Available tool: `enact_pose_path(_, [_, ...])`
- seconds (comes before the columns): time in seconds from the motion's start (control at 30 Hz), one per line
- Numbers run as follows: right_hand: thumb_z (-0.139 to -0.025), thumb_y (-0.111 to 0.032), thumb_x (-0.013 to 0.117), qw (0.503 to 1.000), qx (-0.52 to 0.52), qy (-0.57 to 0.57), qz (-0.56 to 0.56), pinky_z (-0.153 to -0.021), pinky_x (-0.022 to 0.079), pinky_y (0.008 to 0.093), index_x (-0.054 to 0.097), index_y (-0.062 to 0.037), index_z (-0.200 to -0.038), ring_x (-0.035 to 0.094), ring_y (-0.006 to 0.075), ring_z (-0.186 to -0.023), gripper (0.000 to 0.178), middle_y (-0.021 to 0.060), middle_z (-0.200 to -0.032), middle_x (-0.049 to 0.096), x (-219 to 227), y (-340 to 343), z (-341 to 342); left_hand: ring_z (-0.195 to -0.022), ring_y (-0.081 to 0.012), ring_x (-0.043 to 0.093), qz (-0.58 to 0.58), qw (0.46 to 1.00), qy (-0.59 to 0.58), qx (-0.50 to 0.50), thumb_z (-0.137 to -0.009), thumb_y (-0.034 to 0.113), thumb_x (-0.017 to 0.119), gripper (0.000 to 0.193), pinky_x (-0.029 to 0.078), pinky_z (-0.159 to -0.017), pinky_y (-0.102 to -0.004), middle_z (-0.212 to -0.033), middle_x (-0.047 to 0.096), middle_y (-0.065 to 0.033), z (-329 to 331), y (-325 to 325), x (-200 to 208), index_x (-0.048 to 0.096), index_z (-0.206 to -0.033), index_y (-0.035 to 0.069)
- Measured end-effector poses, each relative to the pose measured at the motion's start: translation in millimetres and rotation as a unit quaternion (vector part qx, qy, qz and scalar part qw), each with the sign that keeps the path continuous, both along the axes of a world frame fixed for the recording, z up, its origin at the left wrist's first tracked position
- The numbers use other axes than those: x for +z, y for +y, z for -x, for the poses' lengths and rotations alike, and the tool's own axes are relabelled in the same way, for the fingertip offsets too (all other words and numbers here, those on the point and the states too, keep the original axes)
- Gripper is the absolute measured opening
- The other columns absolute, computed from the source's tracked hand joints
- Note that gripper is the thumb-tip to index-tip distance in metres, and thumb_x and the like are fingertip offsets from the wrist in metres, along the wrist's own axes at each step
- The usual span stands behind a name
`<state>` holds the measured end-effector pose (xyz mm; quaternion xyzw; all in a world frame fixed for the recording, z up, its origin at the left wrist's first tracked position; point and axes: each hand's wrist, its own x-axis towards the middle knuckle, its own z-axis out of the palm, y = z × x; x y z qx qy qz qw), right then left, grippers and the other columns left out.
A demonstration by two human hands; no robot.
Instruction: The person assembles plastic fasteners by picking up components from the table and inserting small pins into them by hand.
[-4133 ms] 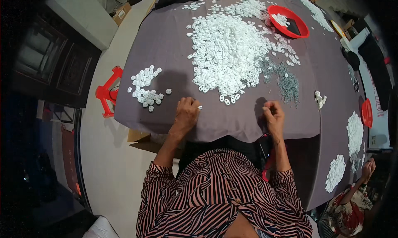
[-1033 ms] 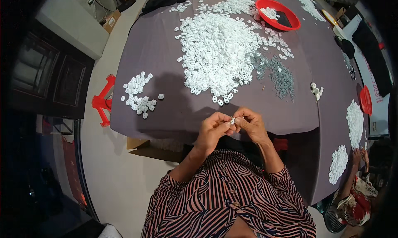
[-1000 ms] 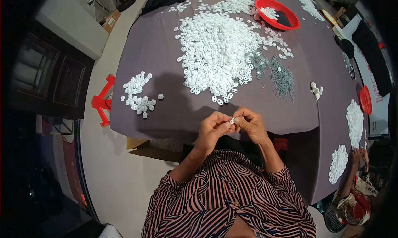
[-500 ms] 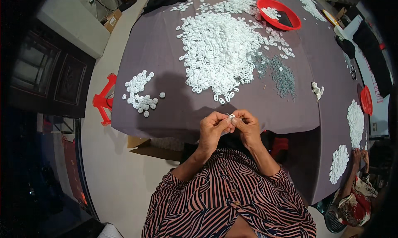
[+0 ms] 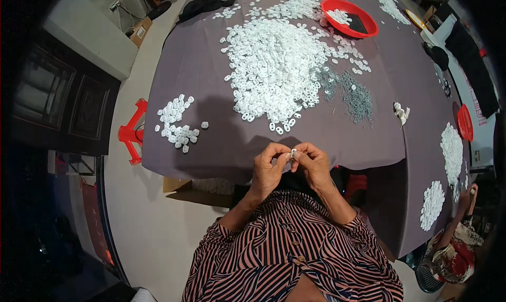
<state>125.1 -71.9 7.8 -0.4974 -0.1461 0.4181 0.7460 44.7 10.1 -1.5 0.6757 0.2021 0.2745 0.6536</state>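
Observation:
Close to the table's near edge, both my hands meet around one small white plastic piece [image 5: 293,152]. My left hand [image 5: 268,167] pinches it from the left with thumb and forefinger. My right hand [image 5: 314,167] pinches it from the right. Fingertips cover most of the piece. Beyond my hands lies a large heap of white oval two-holed plastic pieces [image 5: 276,65]. To its right is a pile of thin grey pins [image 5: 357,99]. A smaller cluster of white pieces [image 5: 176,120] lies at the left.
A red basin [image 5: 372,25] with white pieces and a dark object stands at the far right of the heap. A crumpled pale scrap [image 5: 401,113] lies near the right edge. A red stool [image 5: 132,133] stands left of the table. At the right, another person's hand [image 5: 470,192] is near more white piles.
My hands have stayed nearly in place, and the white piece between my fingers has turned slightly. The view has shifted a little. The other person's hands at the right have moved.

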Motion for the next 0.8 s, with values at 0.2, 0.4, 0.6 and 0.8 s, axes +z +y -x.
enact_pose_path(0.2, [-0.07,-0.006,0.047,0.999,-0.026,0.012,-0.029,-0.044,0.035,0.0165,0.048,-0.0003,-0.07,0.042,0.0066,-0.047,0.006,0.0021,-0.059,0.047,-9.1,-2.7,2.9,-0.062,-0.0074,0.046,-0.094,0.995,-0.012,0.016,-0.069,0.002,0.047,0.006,0.038,-0.056,-0.0194,-0.066,0.05,-0.0034,-1.6,-7.9,-4.2,0.047,-0.074,-0.001])
enact_pose_path(0.4, [-0.071,-0.007,0.046,1.0,-0.013,0.015,0.008,-0.044,0.035,0.017,0.048,0.0009,-0.073,0.042,0.0067,-0.048,0.008,0.002,-0.06,0.047,-3.7,-4.2,1.1,-0.058,-0.0068,0.046,-0.032,0.998,0.038,0.035,-0.07,0.002,0.047,0.005,0.038,-0.056,-0.0188,-0.066,0.05,-0.0033,-1.9,-5.0,-4.0,0.047,-0.075,-0.001])
enact_pose_path(0.6, [-0.068,-0.003,0.047,0.902,-0.015,-0.43,0.03,-0.048,0.035,0.0167,0.048,0.0018,-0.076,0.042,0.0074,-0.051,0.009,0.0032,-0.066,0.046,7.2,-14.4,-14.8,-0.056,-0.0057,0.045,0.118,0.993,0.03,-0.005,-0.072,0.005,0.045,0.007,0.037,-0.054,-0.0173,-0.065,0.049,-0.002,-0.2,-3.6,1.2,0.047,-0.074,-0.001])
enact_pose_path(0.8, [-0.068,-0.002,0.048,0.952,0.006,-0.305,0.017,-0.048,0.034,0.0165,0.048,0.0015,-0.072,0.041,0.0063,-0.052,0.005,0.0021,-0.063,0.044,-5.2,-18.5,-7.8,-0.055,-0.0052,0.043,0.202,0.979,0.016,-0.035,-0.072,0.007,0.045,0.009,0.036,-0.052,-0.0175,-0.062,0.048,-0.0011,-1.6,-11.8,1.5,0.048,-0.072,-0.001])
